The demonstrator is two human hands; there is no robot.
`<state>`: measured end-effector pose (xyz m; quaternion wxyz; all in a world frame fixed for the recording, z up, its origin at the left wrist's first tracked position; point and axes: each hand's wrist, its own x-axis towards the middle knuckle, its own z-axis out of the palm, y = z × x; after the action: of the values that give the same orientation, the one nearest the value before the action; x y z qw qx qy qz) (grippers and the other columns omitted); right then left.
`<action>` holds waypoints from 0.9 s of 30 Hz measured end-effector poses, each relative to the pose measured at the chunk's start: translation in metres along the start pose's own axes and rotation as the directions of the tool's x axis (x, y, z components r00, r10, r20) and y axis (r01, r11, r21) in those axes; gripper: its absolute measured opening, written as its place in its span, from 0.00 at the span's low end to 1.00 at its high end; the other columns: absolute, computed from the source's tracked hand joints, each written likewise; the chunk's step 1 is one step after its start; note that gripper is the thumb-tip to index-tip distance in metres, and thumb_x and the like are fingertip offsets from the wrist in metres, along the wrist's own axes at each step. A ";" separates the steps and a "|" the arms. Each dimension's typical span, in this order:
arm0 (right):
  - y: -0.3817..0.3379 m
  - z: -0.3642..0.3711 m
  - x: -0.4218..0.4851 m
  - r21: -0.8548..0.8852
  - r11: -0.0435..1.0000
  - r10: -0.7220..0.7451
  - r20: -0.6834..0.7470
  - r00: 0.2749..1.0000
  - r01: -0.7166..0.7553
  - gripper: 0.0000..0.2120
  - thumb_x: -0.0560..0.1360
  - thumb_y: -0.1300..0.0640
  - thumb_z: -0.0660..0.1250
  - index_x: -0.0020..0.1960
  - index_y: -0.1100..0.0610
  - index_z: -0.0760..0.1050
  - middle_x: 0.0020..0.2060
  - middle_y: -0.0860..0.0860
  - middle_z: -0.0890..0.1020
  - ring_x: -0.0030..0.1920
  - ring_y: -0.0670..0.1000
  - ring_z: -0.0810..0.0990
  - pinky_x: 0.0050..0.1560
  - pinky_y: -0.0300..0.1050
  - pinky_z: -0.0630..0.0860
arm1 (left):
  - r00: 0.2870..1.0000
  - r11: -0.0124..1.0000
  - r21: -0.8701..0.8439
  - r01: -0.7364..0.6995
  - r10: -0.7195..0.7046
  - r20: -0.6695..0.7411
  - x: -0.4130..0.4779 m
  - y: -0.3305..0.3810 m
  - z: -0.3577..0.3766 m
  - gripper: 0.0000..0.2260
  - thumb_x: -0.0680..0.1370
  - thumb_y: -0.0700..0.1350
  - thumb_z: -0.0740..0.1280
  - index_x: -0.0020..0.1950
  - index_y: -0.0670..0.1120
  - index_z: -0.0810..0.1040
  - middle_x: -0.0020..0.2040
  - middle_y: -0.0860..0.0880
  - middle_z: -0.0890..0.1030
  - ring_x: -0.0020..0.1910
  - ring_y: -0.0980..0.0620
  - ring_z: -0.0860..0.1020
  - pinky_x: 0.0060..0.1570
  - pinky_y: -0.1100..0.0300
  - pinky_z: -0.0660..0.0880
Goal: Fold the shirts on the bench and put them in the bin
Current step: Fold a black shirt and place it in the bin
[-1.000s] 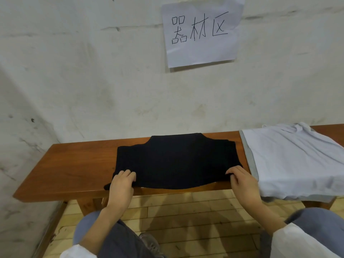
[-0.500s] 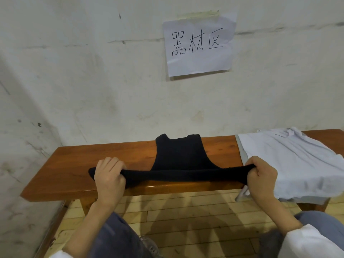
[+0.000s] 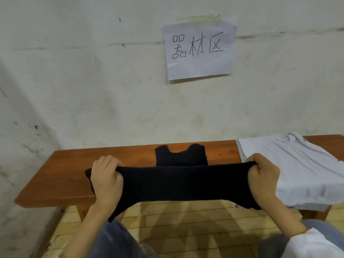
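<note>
Head view: black shirt held taut crosswise, long axis parallel to surface front edge. Near part raised over that edge, neck end flat on surface middle. Left hand grips left end, right hand grips right end, fingers curled round cloth, both equally near. Fold likely goes forward toward surface back edge. White shirt spread on surface right end, just beside right hand (snag risk). Paper sign above surface. Bin not in view.
</note>
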<state>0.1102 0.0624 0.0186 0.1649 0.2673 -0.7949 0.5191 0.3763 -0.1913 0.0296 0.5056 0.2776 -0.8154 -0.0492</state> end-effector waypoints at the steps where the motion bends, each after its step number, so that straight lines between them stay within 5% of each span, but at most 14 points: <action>1: 0.000 0.003 0.004 -0.013 1.000 0.015 0.016 1.000 -0.015 0.12 0.63 0.65 0.51 0.31 0.51 0.69 0.35 0.49 0.76 0.32 0.53 0.72 0.31 0.37 0.63 | 0.998 0.998 0.011 0.062 -0.062 0.025 0.001 -0.001 0.004 0.11 0.65 0.27 0.56 0.36 0.38 0.76 0.34 0.45 0.76 0.37 0.52 0.69 0.37 0.58 0.64; 5: 0.001 0.028 0.037 -0.002 0.999 0.044 0.067 0.997 -0.044 0.15 0.64 0.65 0.52 0.35 0.48 0.72 0.31 0.45 0.78 0.33 0.47 0.75 0.33 0.31 0.66 | 0.938 0.941 0.015 0.339 -0.339 0.073 0.022 -0.005 0.036 0.20 0.67 0.21 0.57 0.53 0.38 0.77 0.39 0.47 0.75 0.41 0.46 0.72 0.41 0.53 0.68; 8: 0.005 0.056 0.073 -0.056 0.995 0.083 0.113 0.990 -0.077 0.17 0.66 0.70 0.53 0.42 0.54 0.75 0.31 0.49 0.79 0.31 0.49 0.75 0.34 0.34 0.68 | 0.938 0.942 0.071 0.329 -0.335 0.088 0.046 -0.023 0.066 0.21 0.68 0.22 0.57 0.55 0.38 0.76 0.40 0.45 0.76 0.42 0.45 0.73 0.40 0.51 0.70; 11: 0.025 0.097 0.112 -0.323 0.945 0.137 0.266 0.954 -0.046 0.16 0.71 0.73 0.55 0.49 0.57 0.74 0.37 0.56 0.80 0.36 0.57 0.76 0.38 0.45 0.69 | 0.922 0.931 0.160 0.328 -0.352 0.163 0.070 -0.051 0.112 0.21 0.67 0.22 0.57 0.54 0.39 0.76 0.43 0.41 0.78 0.43 0.42 0.74 0.39 0.53 0.67; 14: 0.052 0.136 0.120 -0.518 0.854 0.201 0.403 0.893 0.042 0.21 0.70 0.69 0.57 0.61 0.58 0.73 0.57 0.58 0.78 0.54 0.57 0.75 0.53 0.47 0.70 | 0.885 0.915 0.306 0.264 -0.356 0.299 0.070 -0.070 0.160 0.25 0.67 0.24 0.60 0.63 0.38 0.74 0.54 0.36 0.77 0.48 0.36 0.75 0.46 0.46 0.70; 17: 0.066 0.164 0.087 -0.557 0.829 0.254 0.463 0.849 0.056 0.27 0.71 0.65 0.57 0.70 0.64 0.65 0.70 0.63 0.65 0.71 0.63 0.61 0.70 0.56 0.61 | 0.839 0.946 0.272 0.174 -0.287 0.462 0.043 -0.066 0.192 0.22 0.71 0.30 0.62 0.66 0.39 0.72 0.64 0.36 0.72 0.59 0.35 0.74 0.58 0.42 0.71; 20: 0.060 0.183 0.045 -0.487 0.870 0.235 0.554 0.799 0.081 0.26 0.80 0.57 0.56 0.76 0.61 0.55 0.76 0.59 0.53 0.77 0.57 0.48 0.76 0.53 0.49 | 0.695 0.989 0.073 -0.130 0.038 0.718 0.017 -0.055 0.212 0.22 0.80 0.53 0.51 0.71 0.47 0.70 0.74 0.46 0.64 0.74 0.46 0.62 0.73 0.50 0.56; 22: 0.053 0.188 0.024 -0.504 0.860 0.293 0.612 0.734 0.077 0.30 0.82 0.45 0.48 0.78 0.57 0.46 0.77 0.55 0.46 0.77 0.54 0.41 0.75 0.51 0.42 | 0.553 0.984 0.057 -0.168 0.046 0.832 0.010 -0.055 0.217 0.32 0.77 0.64 0.40 0.76 0.53 0.59 0.77 0.54 0.52 0.77 0.54 0.47 0.73 0.56 0.42; 27: 0.061 0.193 0.011 -0.592 0.763 0.249 0.638 0.729 0.258 0.44 0.68 0.32 0.27 0.78 0.54 0.41 0.77 0.54 0.43 0.77 0.54 0.40 0.73 0.53 0.37 | 0.563 0.968 0.226 -0.106 -0.130 0.816 -0.006 -0.052 0.217 0.35 0.72 0.64 0.31 0.78 0.55 0.49 0.78 0.52 0.46 0.77 0.53 0.41 0.73 0.53 0.38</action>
<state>0.0678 -0.0976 -0.0989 -0.0570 0.3673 -0.9252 0.0760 0.2142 -0.2753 -0.0987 0.0258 0.2891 -0.9541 -0.0737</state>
